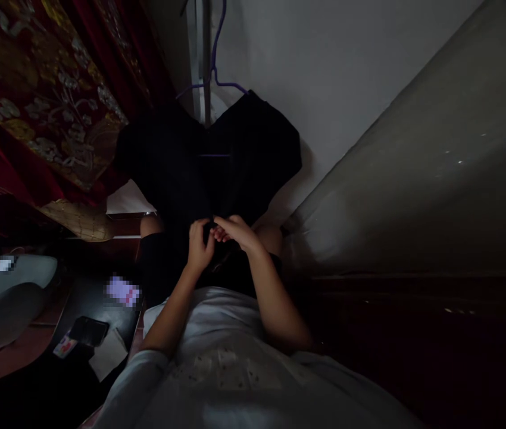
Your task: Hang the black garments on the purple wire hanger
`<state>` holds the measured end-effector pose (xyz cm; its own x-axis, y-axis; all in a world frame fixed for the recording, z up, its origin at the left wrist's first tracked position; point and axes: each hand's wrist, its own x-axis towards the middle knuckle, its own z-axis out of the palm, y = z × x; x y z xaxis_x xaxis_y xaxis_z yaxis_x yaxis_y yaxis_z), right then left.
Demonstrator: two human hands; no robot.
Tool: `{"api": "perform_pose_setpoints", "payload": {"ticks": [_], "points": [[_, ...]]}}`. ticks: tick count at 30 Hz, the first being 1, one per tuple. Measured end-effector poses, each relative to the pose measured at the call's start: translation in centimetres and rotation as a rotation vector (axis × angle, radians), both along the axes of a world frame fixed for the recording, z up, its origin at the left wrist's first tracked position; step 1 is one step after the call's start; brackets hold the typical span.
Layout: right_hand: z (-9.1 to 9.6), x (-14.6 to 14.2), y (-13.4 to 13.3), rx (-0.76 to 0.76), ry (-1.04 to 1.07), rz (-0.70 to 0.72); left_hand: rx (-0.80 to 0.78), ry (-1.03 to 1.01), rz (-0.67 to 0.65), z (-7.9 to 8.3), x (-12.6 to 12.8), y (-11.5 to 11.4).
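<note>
A: On the purple hanger [214,70], what's up?
B: Blk garment [168,161]. L hand [200,245] & R hand [238,233] (v. close) at its lower front, fingers [221,234] part-curled; can't tell grip, too dark.

The wearer's upper garment is a pale grey shirt [217,411], softly creased at the waist and bearing a lighter printed panel [235,372] with small dark marks across the chest. The short left sleeve [148,362] and right sleeve leave both forearms bare. Dark shorts [159,259] end near the bare knees. The left hand [200,245] and right hand [240,233] are ungloved.
</note>
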<state>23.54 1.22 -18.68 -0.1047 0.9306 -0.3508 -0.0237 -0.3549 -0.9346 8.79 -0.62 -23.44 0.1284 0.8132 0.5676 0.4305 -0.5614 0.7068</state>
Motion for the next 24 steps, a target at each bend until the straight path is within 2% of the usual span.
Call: {"api": "perform_pose_setpoints", "payload": {"ticks": [2, 8, 12, 15, 17, 19, 22, 24], "points": [[0.1, 0.3, -0.2, -0.002, 0.009, 0.043, -0.04, -0.038, -0.082, -0.6, 0.4, 0.7], [-0.2, 0.4, -0.6, 0.113, 0.134, 0.011, -0.1, -0.133, 0.006, -1.1, 0.4, 0.1], [-0.1, 0.1, -0.7, 0.063, 0.187, 0.007, -0.14, -0.142, 0.017, -1.1, 0.5, -0.3], [1.4, 0.3, -0.5, 0.056, 0.283, -0.108, -0.156, -0.131, 0.02, -1.2, 0.7, -0.2], [3.1, 0.7, -0.1, 0.09, 0.325, -0.235, -0.166, -0.123, 0.014, -1.3, 1.1, -0.4], [4.9, 1.2, 0.3, 0.154, 0.285, -0.303, -0.179, -0.125, 0.008, -1.4, 1.6, -0.8], [6.0, 1.6, 0.5, 0.235, 0.158, -0.266, -0.201, -0.146, 0.013, -1.3, 2.2, -1.3], [5.0, 1.4, 0.1, 0.251, 0.084, -0.228, -0.216, -0.18, 0.011, -1.2, 2.4, -1.5]]}}
